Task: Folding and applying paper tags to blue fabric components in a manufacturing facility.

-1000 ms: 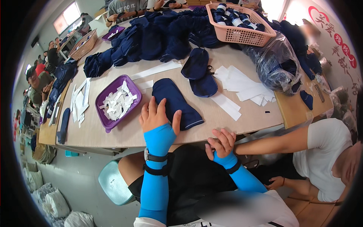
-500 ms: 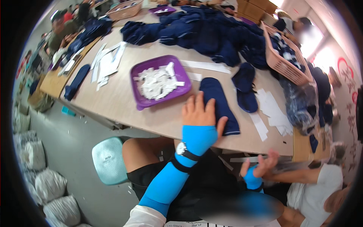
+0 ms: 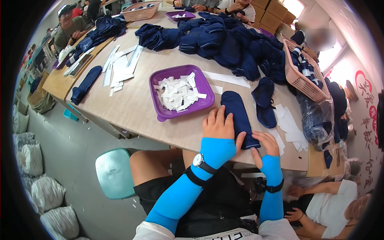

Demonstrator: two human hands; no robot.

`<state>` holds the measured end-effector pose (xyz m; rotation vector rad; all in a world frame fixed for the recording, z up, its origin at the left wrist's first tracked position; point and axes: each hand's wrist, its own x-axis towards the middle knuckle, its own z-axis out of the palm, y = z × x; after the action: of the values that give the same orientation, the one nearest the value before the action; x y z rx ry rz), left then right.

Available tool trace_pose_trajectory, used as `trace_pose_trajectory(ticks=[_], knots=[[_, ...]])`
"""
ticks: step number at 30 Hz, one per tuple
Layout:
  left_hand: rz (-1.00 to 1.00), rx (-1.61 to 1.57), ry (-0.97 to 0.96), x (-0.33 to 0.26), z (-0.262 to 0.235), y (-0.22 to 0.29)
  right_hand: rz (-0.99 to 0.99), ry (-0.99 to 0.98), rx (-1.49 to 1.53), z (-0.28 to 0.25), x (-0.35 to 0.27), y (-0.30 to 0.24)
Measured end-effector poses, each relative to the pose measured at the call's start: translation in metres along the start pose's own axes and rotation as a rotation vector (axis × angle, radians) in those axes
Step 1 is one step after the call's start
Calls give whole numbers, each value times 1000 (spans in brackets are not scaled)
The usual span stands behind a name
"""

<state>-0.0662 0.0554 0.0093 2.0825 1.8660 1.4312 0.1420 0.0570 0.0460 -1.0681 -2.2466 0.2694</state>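
Over my feed I take this for a textile workshop: a large worktable (image 3: 128, 94) carries a heap of navy fabric pieces (image 3: 226, 42), a purple plastic tray (image 3: 154, 90) of cut white strips (image 3: 180, 93) and a peach plastic basket (image 3: 299, 85) of banded navy rolls (image 3: 306, 72). Around it I see co-workers (image 3: 71, 31) at the tables, stacked cardboard boxes (image 3: 264, 15) and, along the floor, bulging pale sacks (image 3: 60, 219).

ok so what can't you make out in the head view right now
Head view: palm of the left hand, hidden by the back of that hand.
Head view: underside of the navy cloth piece, hidden by its upper face.
Head view: lowest white slips in the purple tray, covered by those on top.
Head view: time on the watch, too small to read.
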Motion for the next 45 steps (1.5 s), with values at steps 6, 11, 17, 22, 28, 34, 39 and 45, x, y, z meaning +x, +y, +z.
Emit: trace_pose_trajectory(ticks=[6,11,17,22,28,34,39,45], knots=[[17,54,-26,0,-2,0,-18,50,53,3,-1,4],[40,80,-34,0,0,2,-14,67,97,3,-3,11],[50,121,-54,0,-2,3,2,74,84,6,-5,7],[0,197,-52,1,-2,10,-3,76,102,5,-4,10],[-24,257,-104,0,1,13,3,62,129,3,-7,11],[-18,220,-163,4,-3,16,56,51,192,-1,-7,13],[7,170,-179,11,-7,14,21,-7,156,-4,-4,15],[-77,130,-264,17,-9,20,72,-69,152,-7,1,19]])
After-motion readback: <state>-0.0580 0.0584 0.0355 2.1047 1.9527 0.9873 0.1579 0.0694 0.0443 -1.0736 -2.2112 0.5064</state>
